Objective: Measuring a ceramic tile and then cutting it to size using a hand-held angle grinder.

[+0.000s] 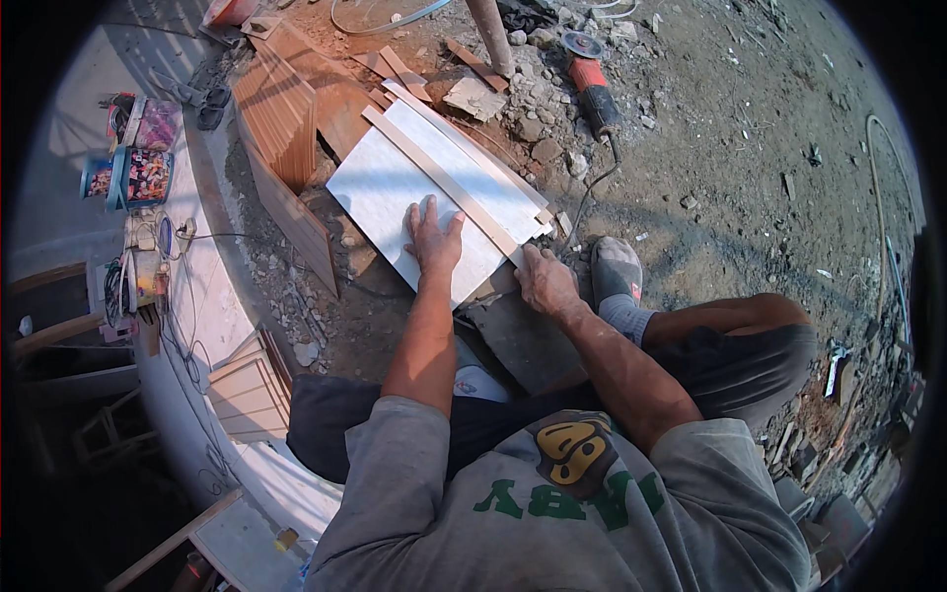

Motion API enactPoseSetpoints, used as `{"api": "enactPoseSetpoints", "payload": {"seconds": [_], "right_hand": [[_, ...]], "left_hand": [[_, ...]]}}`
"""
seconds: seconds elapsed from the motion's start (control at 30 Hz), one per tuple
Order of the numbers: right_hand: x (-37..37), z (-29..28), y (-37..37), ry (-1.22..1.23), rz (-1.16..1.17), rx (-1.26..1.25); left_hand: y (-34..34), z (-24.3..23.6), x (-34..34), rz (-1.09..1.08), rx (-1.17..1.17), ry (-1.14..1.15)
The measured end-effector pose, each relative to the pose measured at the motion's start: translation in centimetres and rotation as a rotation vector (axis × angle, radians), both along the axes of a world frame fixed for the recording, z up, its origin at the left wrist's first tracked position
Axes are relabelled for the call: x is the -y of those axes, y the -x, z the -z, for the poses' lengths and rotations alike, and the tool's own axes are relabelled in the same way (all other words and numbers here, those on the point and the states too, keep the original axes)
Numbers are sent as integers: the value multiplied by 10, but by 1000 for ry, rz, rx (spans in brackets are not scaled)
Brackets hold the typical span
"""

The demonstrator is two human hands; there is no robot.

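Note:
A large white tile [380, 183] lies at a slant on the ground in front of me. Across it runs a long narrow light-brown strip [441, 178], from the far edge toward my near right. My left hand [434, 237] rests flat on the tile with its fingers spread, the fingertips just left of the strip. At the strip's near end my right hand [549, 283] is closed, gripping that end; its palm side is hidden. More thin strips [493, 178] show along the tile's right edge. A dark grey slab [528, 340] lies below the tile, by my legs.
A red-and-black angle grinder [592, 89] lies beyond on the dirt, its cord trailing toward my foot [617, 266]. Brown tiles [276, 118] lean in a stack at the left. Broken pieces and stones [533, 128] litter the ground. Buckets [146, 178] and cables stand on the left ledge.

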State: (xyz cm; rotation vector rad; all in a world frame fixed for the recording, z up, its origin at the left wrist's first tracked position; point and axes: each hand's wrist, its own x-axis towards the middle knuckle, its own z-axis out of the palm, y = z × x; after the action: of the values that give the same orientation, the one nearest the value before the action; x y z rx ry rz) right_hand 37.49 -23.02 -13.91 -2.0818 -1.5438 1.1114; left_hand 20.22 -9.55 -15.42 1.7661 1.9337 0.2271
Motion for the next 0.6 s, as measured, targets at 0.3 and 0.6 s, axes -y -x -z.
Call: {"api": "enactPoseSetpoints", "payload": {"seconds": [0.3,0.6], "right_hand": [[-21,-29,-60,-106,299,47],[11,-232,-97,-476,472,-513]], "left_hand": [[-22,-113,2,-229,863,-3],[-8,-320,132,567,1318,-61]]}}
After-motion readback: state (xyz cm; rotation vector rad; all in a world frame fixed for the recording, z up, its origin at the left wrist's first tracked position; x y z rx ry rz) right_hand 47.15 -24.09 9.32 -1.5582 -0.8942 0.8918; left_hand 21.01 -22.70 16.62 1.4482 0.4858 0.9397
